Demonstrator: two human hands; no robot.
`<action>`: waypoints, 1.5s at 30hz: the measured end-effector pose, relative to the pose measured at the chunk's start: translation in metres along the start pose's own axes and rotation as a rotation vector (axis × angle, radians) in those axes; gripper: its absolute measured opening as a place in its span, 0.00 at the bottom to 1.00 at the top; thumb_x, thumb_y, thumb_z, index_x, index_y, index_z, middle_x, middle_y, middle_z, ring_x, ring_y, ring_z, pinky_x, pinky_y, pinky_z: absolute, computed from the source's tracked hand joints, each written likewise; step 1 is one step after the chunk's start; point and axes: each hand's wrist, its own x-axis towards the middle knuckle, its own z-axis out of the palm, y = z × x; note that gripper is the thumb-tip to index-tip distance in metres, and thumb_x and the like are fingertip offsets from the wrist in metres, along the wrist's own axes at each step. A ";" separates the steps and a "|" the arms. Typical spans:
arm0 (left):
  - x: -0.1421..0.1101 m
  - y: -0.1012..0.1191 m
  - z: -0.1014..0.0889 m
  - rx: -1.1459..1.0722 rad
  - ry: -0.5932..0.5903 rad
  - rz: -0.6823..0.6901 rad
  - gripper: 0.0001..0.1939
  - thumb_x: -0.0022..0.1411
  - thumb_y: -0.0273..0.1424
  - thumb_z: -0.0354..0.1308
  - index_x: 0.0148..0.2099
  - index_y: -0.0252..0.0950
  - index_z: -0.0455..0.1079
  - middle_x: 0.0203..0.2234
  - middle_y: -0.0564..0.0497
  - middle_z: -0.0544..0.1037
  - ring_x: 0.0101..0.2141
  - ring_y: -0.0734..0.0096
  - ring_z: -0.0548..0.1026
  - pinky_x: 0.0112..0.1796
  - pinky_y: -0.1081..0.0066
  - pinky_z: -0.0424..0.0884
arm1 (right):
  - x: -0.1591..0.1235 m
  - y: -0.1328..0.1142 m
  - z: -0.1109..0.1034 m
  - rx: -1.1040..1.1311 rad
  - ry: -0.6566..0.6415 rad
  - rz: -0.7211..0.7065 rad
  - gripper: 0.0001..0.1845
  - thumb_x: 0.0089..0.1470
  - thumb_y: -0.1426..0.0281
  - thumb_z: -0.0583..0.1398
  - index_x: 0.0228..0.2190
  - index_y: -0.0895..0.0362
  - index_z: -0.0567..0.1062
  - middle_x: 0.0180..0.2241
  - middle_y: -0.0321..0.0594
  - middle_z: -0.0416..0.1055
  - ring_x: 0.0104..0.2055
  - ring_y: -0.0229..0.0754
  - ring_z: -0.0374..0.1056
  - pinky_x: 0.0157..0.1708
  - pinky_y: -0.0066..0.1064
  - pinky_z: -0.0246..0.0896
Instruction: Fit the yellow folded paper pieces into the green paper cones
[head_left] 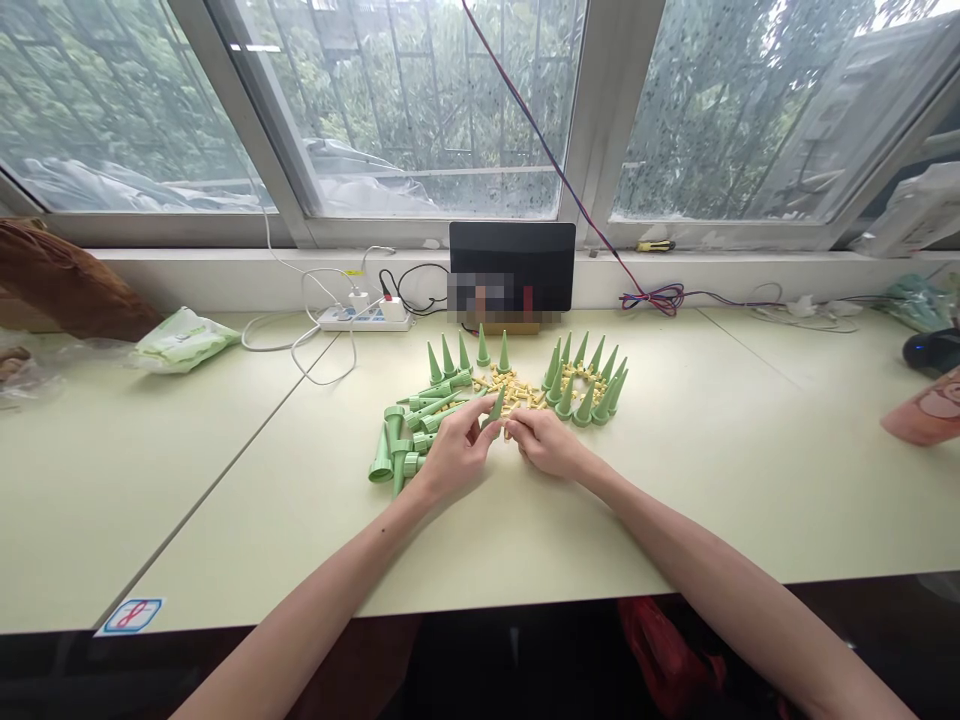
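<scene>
Green cone (498, 404) is held in left hand (459, 448), grip nearly closed.

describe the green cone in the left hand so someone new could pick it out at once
On the long pale table under the windows, find the black screen. Nearer the person, the left hand is beside small yellow pegs. The green cone points upward from its fingers, while the surrounding cones stand or lie on the table.

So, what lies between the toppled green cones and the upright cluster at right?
Small yellow pieces, the left hand with a green cone, and the right hand: head view.
</scene>
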 end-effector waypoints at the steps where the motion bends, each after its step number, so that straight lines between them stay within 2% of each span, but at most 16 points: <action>1: 0.000 0.000 0.000 0.000 0.012 0.001 0.12 0.66 0.35 0.55 0.49 0.37 0.71 0.27 0.55 0.69 0.23 0.76 0.63 0.25 0.74 0.63 | 0.000 -0.002 -0.001 0.021 -0.002 0.020 0.15 0.64 0.71 0.51 0.26 0.55 0.67 0.20 0.34 0.65 0.24 0.38 0.61 0.29 0.29 0.56; 4: 0.000 0.004 0.001 -0.031 0.028 0.002 0.14 0.65 0.36 0.56 0.51 0.37 0.71 0.31 0.52 0.71 0.25 0.76 0.65 0.25 0.75 0.66 | 0.000 -0.005 -0.002 0.058 0.025 0.068 0.14 0.64 0.70 0.51 0.25 0.55 0.67 0.18 0.33 0.63 0.24 0.38 0.61 0.28 0.29 0.56; 8: 0.001 0.011 0.000 -0.146 0.054 -0.072 0.16 0.66 0.40 0.56 0.52 0.38 0.70 0.44 0.46 0.73 0.30 0.74 0.72 0.24 0.76 0.70 | 0.000 -0.002 -0.002 0.052 0.118 0.062 0.17 0.65 0.66 0.51 0.24 0.55 0.65 0.19 0.33 0.63 0.23 0.38 0.60 0.27 0.29 0.55; 10: 0.002 0.013 -0.001 -0.219 0.097 -0.152 0.17 0.67 0.43 0.53 0.51 0.38 0.68 0.40 0.46 0.74 0.29 0.73 0.73 0.21 0.76 0.69 | 0.000 0.000 -0.001 0.027 0.156 0.020 0.17 0.66 0.65 0.51 0.25 0.55 0.65 0.21 0.34 0.64 0.24 0.38 0.60 0.28 0.30 0.55; 13: 0.004 0.014 -0.002 -0.300 0.182 -0.266 0.16 0.68 0.46 0.52 0.43 0.37 0.66 0.29 0.52 0.73 0.21 0.76 0.70 0.19 0.76 0.65 | 0.000 0.002 -0.001 -0.026 0.182 -0.044 0.15 0.66 0.65 0.51 0.27 0.55 0.67 0.25 0.36 0.66 0.27 0.38 0.62 0.30 0.30 0.56; 16: 0.004 0.013 -0.003 -0.291 0.230 -0.280 0.16 0.66 0.46 0.55 0.37 0.37 0.63 0.24 0.55 0.71 0.20 0.77 0.68 0.21 0.75 0.66 | -0.001 0.002 0.000 -0.072 0.183 -0.086 0.14 0.67 0.66 0.51 0.30 0.55 0.68 0.26 0.37 0.67 0.28 0.39 0.63 0.32 0.30 0.57; 20: 0.004 0.011 -0.002 -0.264 0.166 -0.255 0.16 0.66 0.46 0.56 0.41 0.37 0.65 0.19 0.58 0.68 0.20 0.75 0.69 0.28 0.73 0.70 | -0.001 0.003 0.001 -0.111 0.184 -0.130 0.13 0.67 0.65 0.51 0.31 0.55 0.69 0.27 0.39 0.68 0.29 0.41 0.63 0.33 0.31 0.57; 22: 0.004 0.011 -0.002 -0.262 0.117 -0.253 0.16 0.66 0.46 0.55 0.42 0.37 0.66 0.19 0.58 0.68 0.18 0.77 0.68 0.29 0.72 0.70 | -0.001 0.004 0.001 -0.119 0.189 -0.139 0.13 0.67 0.65 0.51 0.31 0.55 0.68 0.27 0.39 0.68 0.29 0.41 0.63 0.32 0.31 0.57; 26: 0.004 0.011 -0.003 -0.278 0.056 -0.264 0.18 0.67 0.47 0.53 0.44 0.37 0.67 0.21 0.58 0.68 0.16 0.79 0.65 0.23 0.74 0.66 | 0.000 0.004 0.000 -0.108 0.185 -0.136 0.14 0.67 0.67 0.51 0.29 0.55 0.67 0.26 0.38 0.67 0.28 0.40 0.62 0.31 0.30 0.56; 32: 0.003 0.014 -0.005 -0.306 0.025 -0.263 0.18 0.66 0.47 0.54 0.48 0.37 0.66 0.24 0.57 0.67 0.17 0.79 0.67 0.18 0.77 0.64 | 0.000 0.004 0.001 -0.061 0.192 -0.098 0.13 0.66 0.68 0.51 0.28 0.55 0.66 0.24 0.36 0.65 0.25 0.38 0.59 0.29 0.29 0.54; 41: 0.002 0.011 -0.005 -0.304 -0.005 -0.250 0.24 0.64 0.46 0.57 0.56 0.38 0.66 0.39 0.48 0.72 0.21 0.77 0.73 0.15 0.78 0.65 | 0.000 0.005 0.001 0.012 0.201 -0.025 0.13 0.64 0.68 0.51 0.27 0.56 0.66 0.21 0.33 0.61 0.23 0.36 0.56 0.27 0.29 0.52; 45: 0.001 0.009 -0.005 -0.310 -0.015 -0.243 0.27 0.62 0.45 0.60 0.59 0.37 0.65 0.42 0.46 0.73 0.22 0.75 0.75 0.15 0.77 0.68 | 0.000 0.004 0.000 0.035 0.203 0.014 0.14 0.64 0.67 0.51 0.26 0.55 0.64 0.20 0.32 0.60 0.22 0.36 0.55 0.27 0.29 0.51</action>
